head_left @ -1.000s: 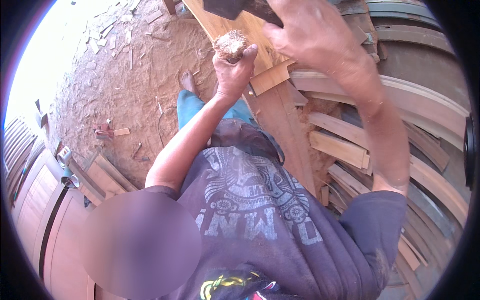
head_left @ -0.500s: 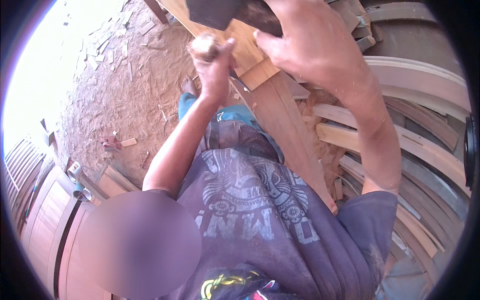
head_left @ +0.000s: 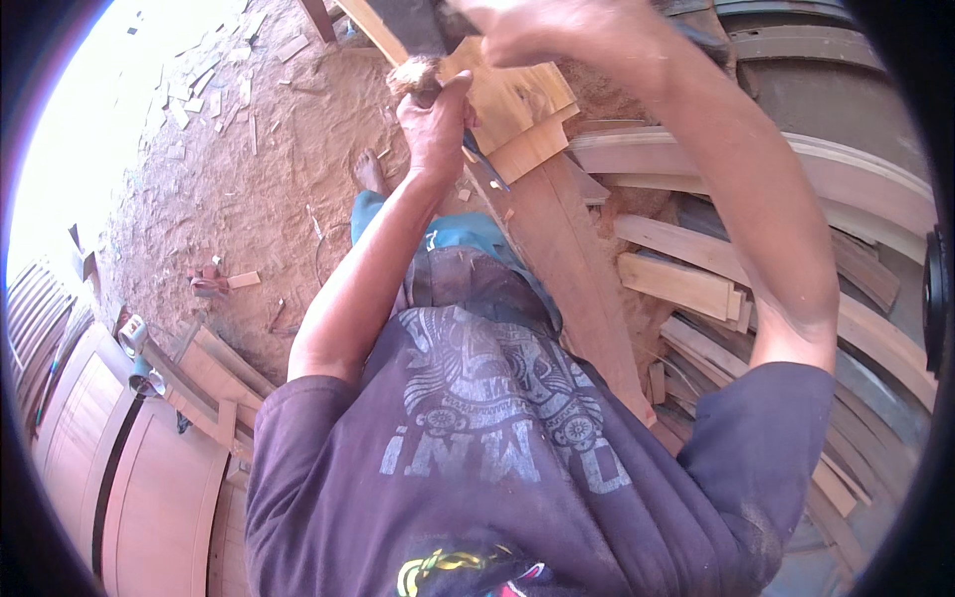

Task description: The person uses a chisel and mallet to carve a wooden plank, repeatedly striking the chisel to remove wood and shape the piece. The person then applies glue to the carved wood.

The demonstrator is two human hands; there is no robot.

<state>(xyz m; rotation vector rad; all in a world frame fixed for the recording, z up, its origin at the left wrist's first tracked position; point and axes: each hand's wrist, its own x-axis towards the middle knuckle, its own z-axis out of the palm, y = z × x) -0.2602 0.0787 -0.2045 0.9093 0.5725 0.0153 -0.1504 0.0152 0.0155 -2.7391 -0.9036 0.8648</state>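
Note:
My left hand (head_left: 435,134) is closed around a chisel, whose frayed wooden handle end (head_left: 413,75) sticks out above the fist. Its narrow blade (head_left: 485,164) slants down beside the stepped end of a pale wooden board (head_left: 522,99). In my right hand (head_left: 547,35), at the top edge, is a dark mallet (head_left: 410,25). The mallet's head is at the chisel's handle end, touching or nearly so. Part of the mallet is cut off by the frame. The pale board lies on a long reddish plank (head_left: 582,279) running back toward my body.
Wooden pieces (head_left: 686,284) are stacked along the right. On the left, offcuts (head_left: 189,104) litter the sandy ground (head_left: 269,189). Panelled wooden doors (head_left: 164,488) and a green-and-white power tool (head_left: 139,353) are at the lower left. A bare foot (head_left: 370,169) shows beyond my left forearm.
My right hand has shifted left and upward in view, bringing the mallet to the chisel's handle end. The left hand keeps its grip on the chisel. The whole view has shifted slightly.

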